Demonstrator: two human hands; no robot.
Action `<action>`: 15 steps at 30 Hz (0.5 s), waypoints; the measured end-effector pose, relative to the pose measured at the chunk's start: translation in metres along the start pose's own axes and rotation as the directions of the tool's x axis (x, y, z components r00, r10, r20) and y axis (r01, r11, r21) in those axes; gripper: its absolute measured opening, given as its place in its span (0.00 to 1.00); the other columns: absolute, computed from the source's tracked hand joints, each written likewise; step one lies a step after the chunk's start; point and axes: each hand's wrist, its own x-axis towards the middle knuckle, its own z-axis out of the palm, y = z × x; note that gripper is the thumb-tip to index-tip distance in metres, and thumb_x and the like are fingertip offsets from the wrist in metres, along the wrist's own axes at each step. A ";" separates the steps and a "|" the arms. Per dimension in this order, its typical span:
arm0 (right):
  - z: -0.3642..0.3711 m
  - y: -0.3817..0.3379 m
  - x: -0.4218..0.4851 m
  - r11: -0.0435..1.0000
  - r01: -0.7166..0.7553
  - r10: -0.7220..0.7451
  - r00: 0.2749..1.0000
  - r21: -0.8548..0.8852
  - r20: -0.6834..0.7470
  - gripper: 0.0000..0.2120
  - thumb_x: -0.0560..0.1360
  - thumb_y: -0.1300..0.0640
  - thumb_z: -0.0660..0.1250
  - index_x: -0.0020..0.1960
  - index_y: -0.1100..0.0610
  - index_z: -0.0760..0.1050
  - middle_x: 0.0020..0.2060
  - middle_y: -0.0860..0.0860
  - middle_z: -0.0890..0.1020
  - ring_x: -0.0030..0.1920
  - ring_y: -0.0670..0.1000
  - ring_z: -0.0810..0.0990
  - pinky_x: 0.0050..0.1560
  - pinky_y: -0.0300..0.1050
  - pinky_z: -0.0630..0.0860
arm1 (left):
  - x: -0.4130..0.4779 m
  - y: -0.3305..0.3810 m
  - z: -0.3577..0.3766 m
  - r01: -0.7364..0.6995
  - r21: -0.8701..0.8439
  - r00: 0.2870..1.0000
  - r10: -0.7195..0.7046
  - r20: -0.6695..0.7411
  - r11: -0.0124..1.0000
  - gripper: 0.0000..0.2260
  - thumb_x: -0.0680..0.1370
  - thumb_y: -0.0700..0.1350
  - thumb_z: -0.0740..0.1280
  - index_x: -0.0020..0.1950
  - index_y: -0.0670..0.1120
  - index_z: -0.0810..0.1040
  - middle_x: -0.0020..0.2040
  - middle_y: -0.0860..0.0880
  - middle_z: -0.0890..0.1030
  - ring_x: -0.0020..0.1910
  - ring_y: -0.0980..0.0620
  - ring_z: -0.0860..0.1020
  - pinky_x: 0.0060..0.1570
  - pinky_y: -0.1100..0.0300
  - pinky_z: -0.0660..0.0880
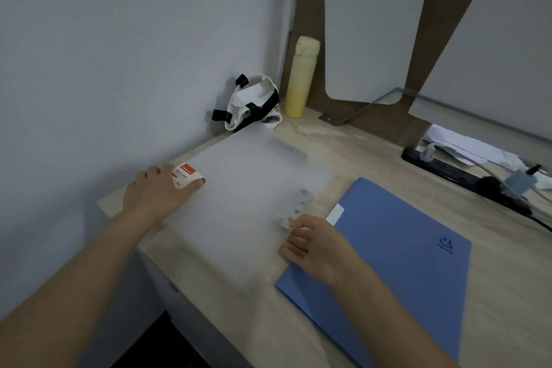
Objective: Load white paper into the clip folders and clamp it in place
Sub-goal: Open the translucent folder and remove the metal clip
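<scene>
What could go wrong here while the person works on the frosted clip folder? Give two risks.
1. Fingers of the right hand sit right at the clamp, so it could nip them if it snaps down.
2. The left hand holds only one corner of the frosted folder, which lies close beside the blue folder. A push might swivel it against that.

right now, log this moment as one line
left hand grips translucent folder edge | right hand at clamp, grip unclear | blue folder closed, beside
</scene>
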 end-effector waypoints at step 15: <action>-0.031 0.011 -0.033 0.890 0.417 -0.422 0.907 -0.185 0.014 0.14 0.76 0.62 0.62 0.61 0.54 0.73 0.53 0.54 0.83 0.52 0.55 0.82 0.48 0.50 0.81 | -0.061 0.003 -0.006 0.166 -0.717 0.970 0.017 0.241 0.677 0.16 0.81 0.53 0.54 0.51 0.46 0.78 0.48 0.47 0.82 0.46 0.48 0.78 0.47 0.58 0.68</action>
